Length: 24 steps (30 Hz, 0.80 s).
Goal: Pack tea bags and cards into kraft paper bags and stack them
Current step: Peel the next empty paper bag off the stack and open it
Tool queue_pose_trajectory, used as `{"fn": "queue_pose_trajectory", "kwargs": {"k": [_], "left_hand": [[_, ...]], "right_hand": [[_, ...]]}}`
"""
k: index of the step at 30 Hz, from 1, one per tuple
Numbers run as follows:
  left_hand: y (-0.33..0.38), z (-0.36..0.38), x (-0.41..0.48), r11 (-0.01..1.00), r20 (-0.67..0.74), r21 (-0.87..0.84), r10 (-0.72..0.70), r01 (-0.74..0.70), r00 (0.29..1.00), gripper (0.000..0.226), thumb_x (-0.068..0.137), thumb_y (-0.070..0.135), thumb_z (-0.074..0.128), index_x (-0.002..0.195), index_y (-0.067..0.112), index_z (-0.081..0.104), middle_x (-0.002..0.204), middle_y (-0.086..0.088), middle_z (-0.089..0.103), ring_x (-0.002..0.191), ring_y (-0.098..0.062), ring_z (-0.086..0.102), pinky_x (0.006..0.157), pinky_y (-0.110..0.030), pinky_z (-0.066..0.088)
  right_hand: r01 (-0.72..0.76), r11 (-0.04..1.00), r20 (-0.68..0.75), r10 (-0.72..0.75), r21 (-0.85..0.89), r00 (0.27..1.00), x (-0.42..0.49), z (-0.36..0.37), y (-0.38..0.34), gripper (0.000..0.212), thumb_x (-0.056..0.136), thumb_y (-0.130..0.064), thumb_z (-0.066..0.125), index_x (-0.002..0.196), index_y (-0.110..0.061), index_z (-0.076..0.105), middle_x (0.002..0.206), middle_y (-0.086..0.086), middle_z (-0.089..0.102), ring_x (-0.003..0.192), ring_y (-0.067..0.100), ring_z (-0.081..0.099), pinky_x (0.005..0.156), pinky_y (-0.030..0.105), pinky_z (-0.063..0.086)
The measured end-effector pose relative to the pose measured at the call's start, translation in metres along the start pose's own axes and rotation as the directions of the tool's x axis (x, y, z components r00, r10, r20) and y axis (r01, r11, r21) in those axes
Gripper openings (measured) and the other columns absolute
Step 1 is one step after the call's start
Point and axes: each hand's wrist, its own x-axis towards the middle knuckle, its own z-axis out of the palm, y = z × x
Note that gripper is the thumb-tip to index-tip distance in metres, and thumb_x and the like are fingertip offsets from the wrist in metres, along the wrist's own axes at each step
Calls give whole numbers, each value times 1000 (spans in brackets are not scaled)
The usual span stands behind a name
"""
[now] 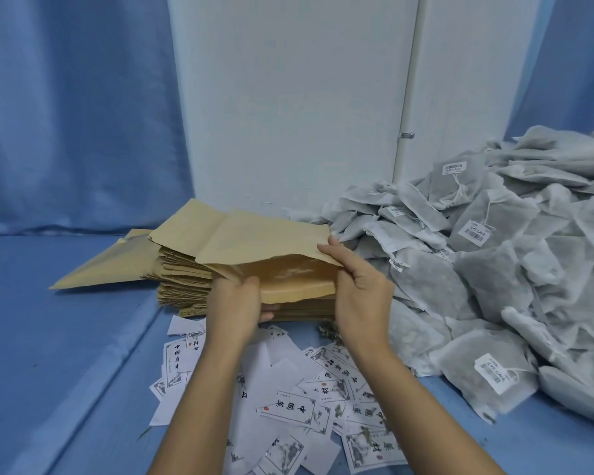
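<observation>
Opening top paper bag (271,241) on stack (182,286) at 12 o'clock: gripping lower lip with left hand (235,303), pinching upper with right hand (362,289). Next likely freeing one hand for tea bags (494,275) at 3 o'clock, cards (288,409) at 6.

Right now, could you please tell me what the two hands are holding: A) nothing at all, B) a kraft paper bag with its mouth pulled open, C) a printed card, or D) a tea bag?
B: the left hand and the right hand each grip an edge of the kraft paper bag, spreading its mouth open above the stack of bags.
</observation>
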Motion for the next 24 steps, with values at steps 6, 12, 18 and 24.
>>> {"fn": "queue_pose_trajectory", "kwargs": {"k": [6, 12, 18, 24], "left_hand": [[0, -7, 0, 952, -181, -77, 280, -297, 943, 78, 82, 4, 50, 140, 48, 21, 86, 49, 52, 67, 18, 53, 64, -22, 41], [-2, -8, 0, 947, -284, -11, 305, -321, 909, 26, 84, 9, 53, 96, 31, 61, 105, 17, 64, 100, -13, 57, 76, -20, 41], [-12, -12, 8, 956, -279, 134, 289, -261, 916, 44, 80, 3, 52, 119, 23, 63, 106, -3, 68, 89, -26, 59, 73, -27, 41], [-22, -17, 4, 848, -237, 382, 476, -369, 847, 59, 78, 0, 41, 132, 19, 56, 94, -12, 69, 79, -35, 54, 69, -35, 42]], "right_hand": [[-129, 991, 25, 130, -39, 991, 11, -4, 7, 39, 85, 2, 51, 97, -29, 70, 122, -16, 62, 67, 4, 62, 61, 14, 45], [-226, 958, 20, 233, -175, 972, 14, -7, 19, 54, 81, 10, 40, 121, -19, 61, 125, -3, 60, 102, 7, 51, 82, 16, 37], [-113, 967, 26, 122, -228, 992, 11, -9, 21, 57, 82, 17, 35, 125, -8, 61, 141, 8, 50, 129, 14, 46, 106, 8, 26], [105, 982, -18, -109, -155, 994, 3, -9, 28, 72, 72, 29, 30, 126, -8, 61, 140, -2, 45, 134, 1, 34, 109, 8, 22]]}}
